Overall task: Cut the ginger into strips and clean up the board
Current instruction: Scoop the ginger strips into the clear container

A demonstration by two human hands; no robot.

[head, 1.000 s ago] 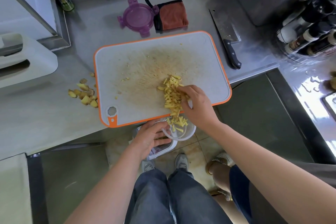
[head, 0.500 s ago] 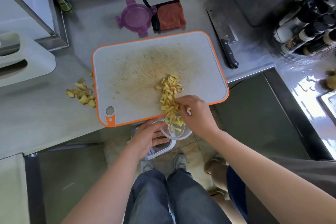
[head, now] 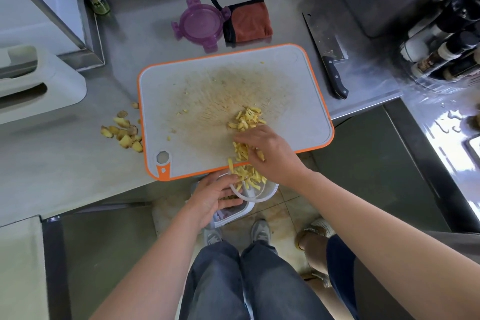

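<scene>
Far left on the steel counter sits a heap of ginger trimmings, just off the edge of the cutting board, out of the play for now. Moving across, the board overhangs the counter's near edge. Just below that overhang the left hand comes in, fingers wrapped round the rim of a clear container, holding it up close under the board's lip. Above it, the ginger strips lie in a loose trail that runs from the middle of the board straight toward the person. The trail's near end is tipping over the edge, and some strips are already in the container. The right hand is on that trail, knuckles up and fingers curled down over the strips like a rake. Whether it pinches any cannot be told from here. So the pull looks set to go along the trail, toward the body, with the right hand the nearer one to the far strips beyond its fingers. Off to the right, the cleaver lies flat on the counter, well apart from both hands
</scene>
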